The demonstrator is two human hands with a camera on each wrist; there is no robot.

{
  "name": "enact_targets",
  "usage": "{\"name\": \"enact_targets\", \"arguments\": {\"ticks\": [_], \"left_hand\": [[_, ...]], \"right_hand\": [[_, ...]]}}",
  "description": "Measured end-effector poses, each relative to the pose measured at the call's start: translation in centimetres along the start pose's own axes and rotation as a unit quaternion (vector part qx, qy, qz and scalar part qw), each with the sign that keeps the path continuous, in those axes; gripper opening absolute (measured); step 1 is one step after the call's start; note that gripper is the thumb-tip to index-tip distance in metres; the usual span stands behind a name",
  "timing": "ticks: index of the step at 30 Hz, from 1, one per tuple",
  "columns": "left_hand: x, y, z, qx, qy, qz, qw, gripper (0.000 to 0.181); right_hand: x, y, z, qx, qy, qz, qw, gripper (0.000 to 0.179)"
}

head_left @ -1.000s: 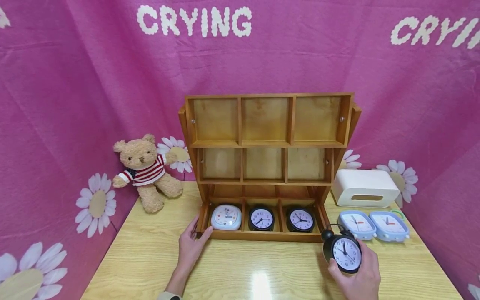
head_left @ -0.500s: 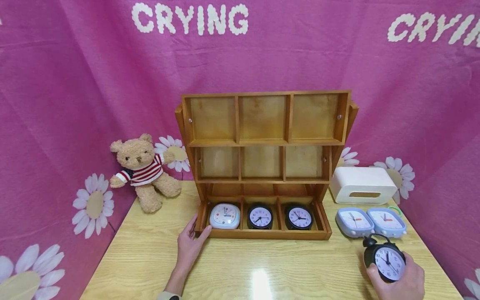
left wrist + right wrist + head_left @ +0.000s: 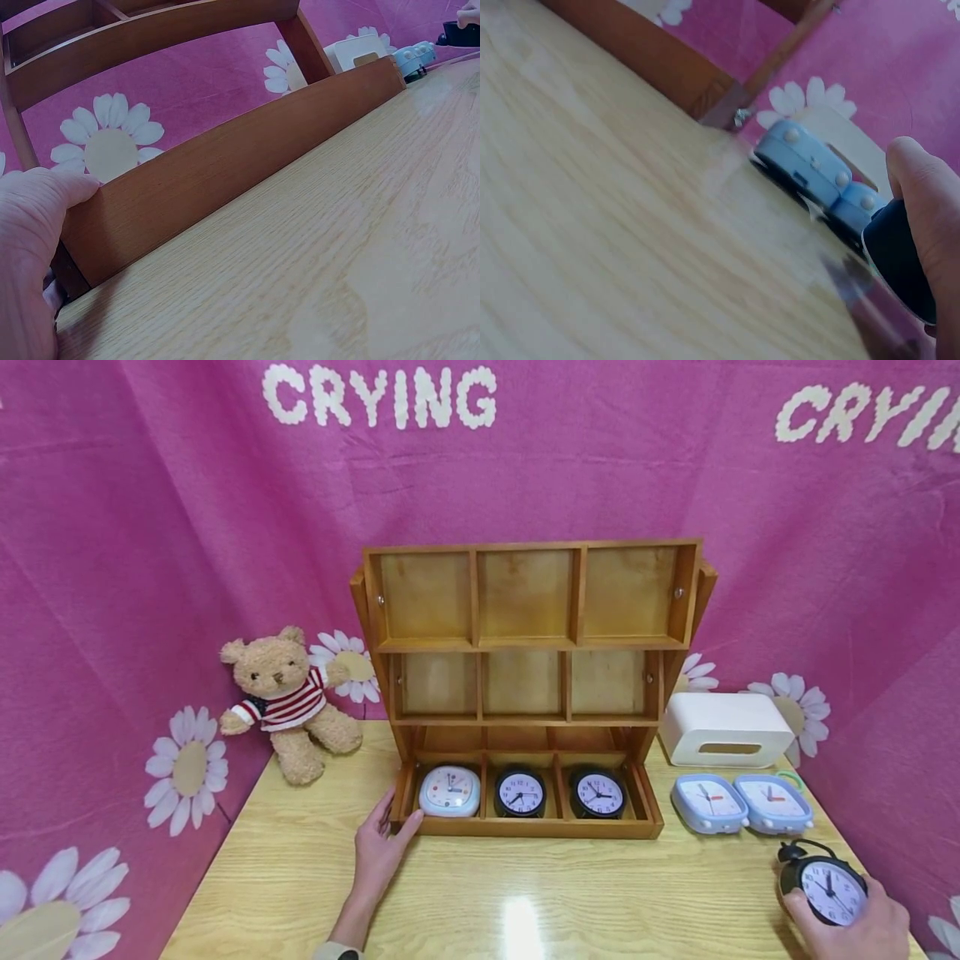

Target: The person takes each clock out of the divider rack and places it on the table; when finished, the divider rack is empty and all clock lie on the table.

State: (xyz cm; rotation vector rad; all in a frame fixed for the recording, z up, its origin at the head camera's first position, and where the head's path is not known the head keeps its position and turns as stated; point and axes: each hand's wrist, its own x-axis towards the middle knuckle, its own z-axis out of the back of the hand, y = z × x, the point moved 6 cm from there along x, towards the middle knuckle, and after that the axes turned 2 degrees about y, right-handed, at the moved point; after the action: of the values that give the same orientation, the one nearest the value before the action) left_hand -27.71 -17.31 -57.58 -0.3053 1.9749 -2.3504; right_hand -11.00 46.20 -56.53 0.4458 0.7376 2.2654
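Right hand (image 3: 862, 927): grip pinching black alarm clock (image 3: 832, 890), near two blue clocks (image 3: 711, 805). Left hand (image 3: 380, 849): grip pinching front-left corner of wooden shelf (image 3: 534, 829); three clocks (image 3: 521, 793) in bottom row.

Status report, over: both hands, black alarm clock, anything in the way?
Right hand grips black alarm clock, right of wooden shelf. Left hand holds shelf's front left corner. Possible obstacle: two blue clocks just beyond black clock.

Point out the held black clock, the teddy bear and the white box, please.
Held black clock (image 3: 832, 893), head view: its dial.
Teddy bear (image 3: 293, 706), head view: its torso.
White box (image 3: 726, 716), head view: its top.
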Motion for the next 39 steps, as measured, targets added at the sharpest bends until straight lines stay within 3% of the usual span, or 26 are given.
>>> {"name": "enact_targets", "arguments": {"ticks": [9,23,28,31,33,36,38,39], "left_hand": [[0.0,0.1,-0.1,-0.01,0.005,0.005,0.9999,0.072],[0.0,0.1,0.0,-0.004,0.004,0.008,1.0,0.073],[0.0,0.2,0.0,-0.008,0.006,0.011,0.9999,0.073],[0.0,0.2,0.0,-0.008,0.006,0.013,0.9999,0.073],[0.0,0.1,0.0,-0.009,0.005,0.015,0.9998,0.073],[-0.1,0.1,0.0,-0.009,0.005,0.017,0.9998,0.073],[-0.1,0.0,0.0,-0.01,0.005,0.018,0.9998,0.073],[-0.1,0.0,0.0,-0.011,0.006,0.017,0.9998,0.073]], "right_hand": [[0.7,-1.2,-0.3,-0.01,-0.01,-0.021,0.9997,0.1],[1.3,-2.2,-0.7,-0.01,0.027,-0.052,0.9982,0.103],[1.3,-1.9,-0.7,0.0,0.01,-0.053,0.9985,0.099],[1.0,-1.5,-0.6,0.034,-0.036,-0.021,0.9985,0.096],[0.6,-1.0,-0.3,0.065,-0.089,0.024,0.9936,0.094],[-0.2,0.1,0.2,0.103,-0.174,0.114,0.9727,0.093],[-0.8,1.1,0.4,0.128,-0.203,0.165,0.9567,0.089],[-1.1,1.7,0.4,0.134,-0.202,0.176,0.9542,0.085]]}}
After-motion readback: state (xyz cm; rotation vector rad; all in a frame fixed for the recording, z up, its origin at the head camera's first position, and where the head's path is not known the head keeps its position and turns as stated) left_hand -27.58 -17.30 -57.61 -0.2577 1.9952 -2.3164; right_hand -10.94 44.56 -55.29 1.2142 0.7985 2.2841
